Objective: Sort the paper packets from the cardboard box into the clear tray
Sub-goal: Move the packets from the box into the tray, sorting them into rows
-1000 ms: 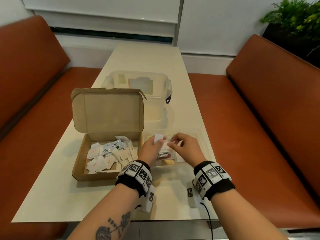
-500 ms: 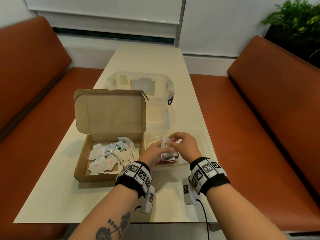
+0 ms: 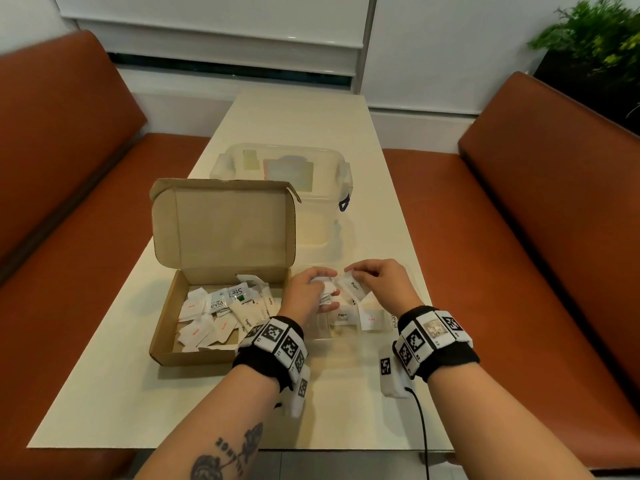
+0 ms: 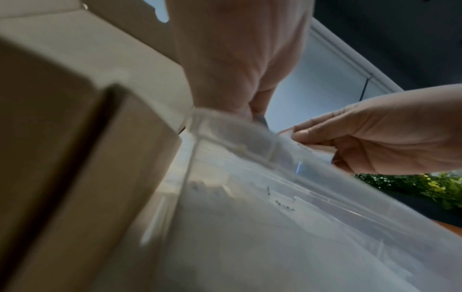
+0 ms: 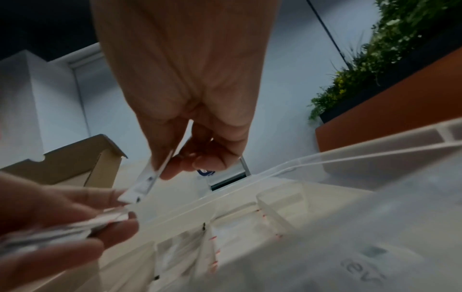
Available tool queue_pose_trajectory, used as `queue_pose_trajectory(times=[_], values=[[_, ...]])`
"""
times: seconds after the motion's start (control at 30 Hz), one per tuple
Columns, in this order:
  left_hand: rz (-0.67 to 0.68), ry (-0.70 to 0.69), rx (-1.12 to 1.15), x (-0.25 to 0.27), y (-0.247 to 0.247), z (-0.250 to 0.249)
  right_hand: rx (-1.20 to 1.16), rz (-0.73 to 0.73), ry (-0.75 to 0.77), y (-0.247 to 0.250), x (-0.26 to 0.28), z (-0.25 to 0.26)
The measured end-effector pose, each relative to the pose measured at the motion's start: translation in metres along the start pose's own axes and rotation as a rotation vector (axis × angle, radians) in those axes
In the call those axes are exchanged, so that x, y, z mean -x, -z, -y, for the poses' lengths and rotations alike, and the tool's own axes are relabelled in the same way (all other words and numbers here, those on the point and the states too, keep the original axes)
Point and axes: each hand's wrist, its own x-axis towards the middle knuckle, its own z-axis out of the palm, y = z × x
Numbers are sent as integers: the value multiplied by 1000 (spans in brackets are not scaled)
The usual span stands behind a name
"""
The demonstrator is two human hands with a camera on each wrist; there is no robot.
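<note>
1. Seen from the head camera, a pale counter (image 3: 287, 119) runs away from the viewer between two orange-brown benches.
2. At about 9 o'clock from the hands sits an open cardboard box (image 3: 221, 271), its lid standing upright at the far side. Many white paper packets (image 3: 221, 317) lie loose in it, some with red print, one long sachet with "Stevia"-like lettering.
3. Just right of the box, touching or nearly so, is the clear tray (image 3: 415, 289), divided into compartments. Packets already lie in it; one near the front reads "Pepper", one beside it has red print.
4. The left hand (image 3: 308, 294) is over the tray's left part, fingers curled round a small stack of packets (image 5: 75, 227).
5. The right hand (image 3: 379, 280), at about 3 o'clock from the left and just beside it, pinches a single pepper packet (image 3: 353, 285) between thumb and fingertips, its free end close to the stack.
6. At 12 o'clock, further up the counter, stands a clear lidded storage tub (image 3: 282, 171).
7. Step in hand, as I judge it: dealing packets one at a time from the held stack into their compartments.
8. The next move likely calls for carrying the pepper packet to the compartment holding the other pepper packet and releasing it there, while the left hand keeps the stack steady. Much sorting remains; the box is far from empty.
</note>
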Motion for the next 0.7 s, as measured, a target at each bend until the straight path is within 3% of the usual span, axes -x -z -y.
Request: queue_pose_trajectory(times=[0.17, 0.33, 0.47, 0.6, 0.7], values=[[69, -1, -63, 1, 1, 5, 58, 44, 18, -9, 0, 5], [-9, -54, -100, -2, 4, 10, 16, 32, -10, -13, 0, 5], [-54, -99, -82, -3, 8, 8, -23, 104, -79, -12, 1, -2], [-112, -150, -69, -4, 13, 7, 149, 45, -78, -12, 0, -14], [-94, -120, 21, -6, 15, 6, 282, 115, -70, -14, 0, -21]])
